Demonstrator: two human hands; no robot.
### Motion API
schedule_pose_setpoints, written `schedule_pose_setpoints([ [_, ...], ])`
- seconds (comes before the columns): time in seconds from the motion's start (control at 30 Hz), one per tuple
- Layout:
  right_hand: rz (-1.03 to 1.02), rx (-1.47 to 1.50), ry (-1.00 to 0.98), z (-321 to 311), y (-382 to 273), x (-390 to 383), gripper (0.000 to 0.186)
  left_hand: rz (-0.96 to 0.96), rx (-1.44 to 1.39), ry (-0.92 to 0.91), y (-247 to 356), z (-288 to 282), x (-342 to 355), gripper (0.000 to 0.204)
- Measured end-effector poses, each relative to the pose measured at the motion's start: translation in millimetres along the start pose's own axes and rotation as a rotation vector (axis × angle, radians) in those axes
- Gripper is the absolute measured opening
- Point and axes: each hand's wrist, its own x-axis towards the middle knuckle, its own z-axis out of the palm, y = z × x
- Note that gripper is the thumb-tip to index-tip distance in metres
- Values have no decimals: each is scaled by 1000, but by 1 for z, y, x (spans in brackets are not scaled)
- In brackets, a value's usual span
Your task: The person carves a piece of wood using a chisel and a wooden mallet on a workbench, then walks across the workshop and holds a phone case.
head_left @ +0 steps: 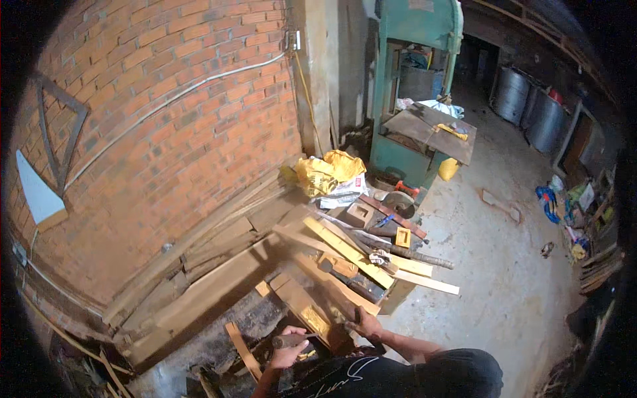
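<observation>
My left hand [288, 353] is wrapped round a chisel [288, 340] with a thick brown handle, its thin blade pointing right toward a wooden beam [292, 296]. A bright, freshly cut patch [316, 321] shows on the beam's near end. Right of the beam, my right hand [367, 326] closes on a dark-handled tool [359, 313] whose head I cannot make out. Farther along the bench lies a dark mallet-like tool [345, 280].
Loose yellow battens [345, 249], a small square wooden frame [403, 237] and a blue clamp-like tool [385, 220] lie ahead. Yellow sacks [330, 174] rest by the brick wall [192, 119]. Beyond stands a green bandsaw [398, 156]. Long planks [199, 292] run along the left.
</observation>
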Motion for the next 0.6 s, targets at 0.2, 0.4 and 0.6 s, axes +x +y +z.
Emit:
schedule_pose_setpoints([
  [0.2, -49, -103, 58, 13, 6, 3, 65, -73, 79, 14, -5, 3, 2, 26],
  [0.4, -3, -166, -92, 20, 11, 4, 77, 105, 234, 48, -19, 10, 2, 28],
  [0.6, -76, -204, -56, 36, 36, 18, 68, 67, 204, 92, -13, 17, -1, 27],
])
